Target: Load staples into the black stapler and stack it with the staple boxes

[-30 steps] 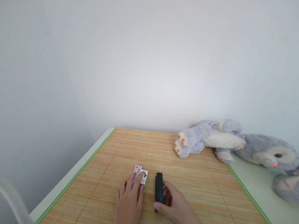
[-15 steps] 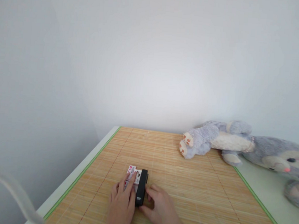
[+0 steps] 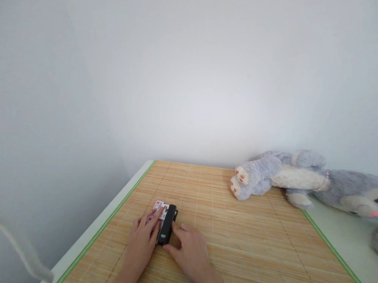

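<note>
A black stapler (image 3: 168,225) lies lengthwise on the bamboo mat, its long side against several small white and pink-red packets or boxes (image 3: 159,205). My left hand (image 3: 142,238) rests over the packets with its fingers stretched out and spread, covering much of them. On the stapler's other side is my right hand (image 3: 189,248). Its index fingertip touches the stapler's right side and its thumb tip reaches the near end, with a gap between the two. The remaining right fingers are curled and partly hidden.
The bamboo mat (image 3: 227,231) has a green border and covers a white table (image 3: 342,227). A large grey plush toy (image 3: 300,178) lies on its side at the back right, by the wall (image 3: 194,72). A blurred pale cable (image 3: 14,241) crosses the lower left.
Both hands, the stapler and the packets have shifted left and slightly away from me, staying together. The whole view has also moved a little, with the plush toy now further right.
</note>
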The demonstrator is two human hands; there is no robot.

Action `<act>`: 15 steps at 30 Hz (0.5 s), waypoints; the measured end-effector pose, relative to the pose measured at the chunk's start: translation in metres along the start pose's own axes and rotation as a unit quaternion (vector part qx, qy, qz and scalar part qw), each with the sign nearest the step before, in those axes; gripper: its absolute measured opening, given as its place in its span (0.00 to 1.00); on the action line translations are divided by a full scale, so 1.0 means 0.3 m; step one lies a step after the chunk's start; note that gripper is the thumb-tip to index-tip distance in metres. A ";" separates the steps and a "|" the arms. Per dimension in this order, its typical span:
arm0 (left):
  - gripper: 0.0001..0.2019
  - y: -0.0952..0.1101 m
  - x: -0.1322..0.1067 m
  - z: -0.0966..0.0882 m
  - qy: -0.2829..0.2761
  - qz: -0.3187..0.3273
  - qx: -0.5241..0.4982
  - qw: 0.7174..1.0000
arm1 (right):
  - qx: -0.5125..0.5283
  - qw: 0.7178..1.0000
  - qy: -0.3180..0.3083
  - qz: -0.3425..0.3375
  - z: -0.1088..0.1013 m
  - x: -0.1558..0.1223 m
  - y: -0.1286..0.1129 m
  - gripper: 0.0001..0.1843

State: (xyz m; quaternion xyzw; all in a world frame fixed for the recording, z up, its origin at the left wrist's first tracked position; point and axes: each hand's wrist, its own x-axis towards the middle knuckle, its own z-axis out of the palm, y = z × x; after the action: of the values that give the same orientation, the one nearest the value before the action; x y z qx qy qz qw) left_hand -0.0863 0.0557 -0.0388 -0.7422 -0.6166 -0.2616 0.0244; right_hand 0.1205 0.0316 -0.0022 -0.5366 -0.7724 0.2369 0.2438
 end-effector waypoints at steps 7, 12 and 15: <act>0.23 -0.006 -0.013 0.010 0.024 -0.005 0.007 1.000 | 0.000 1.000 -0.002 0.009 0.008 -0.003 0.006 0.33; 0.24 0.004 -0.019 0.000 0.018 0.004 0.022 1.000 | 0.004 1.000 0.000 0.012 0.006 -0.004 0.006 0.33; 0.25 0.015 -0.022 -0.005 0.013 0.003 0.039 0.999 | 0.008 1.000 0.004 0.008 0.005 -0.005 0.005 0.32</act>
State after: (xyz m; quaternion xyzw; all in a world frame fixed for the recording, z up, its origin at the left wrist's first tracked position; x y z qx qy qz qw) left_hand -0.0834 0.0481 -0.0391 -0.7394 -0.6235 -0.2466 0.0620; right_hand 0.1211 0.0306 -0.0044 -0.5416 -0.7651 0.2433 0.2493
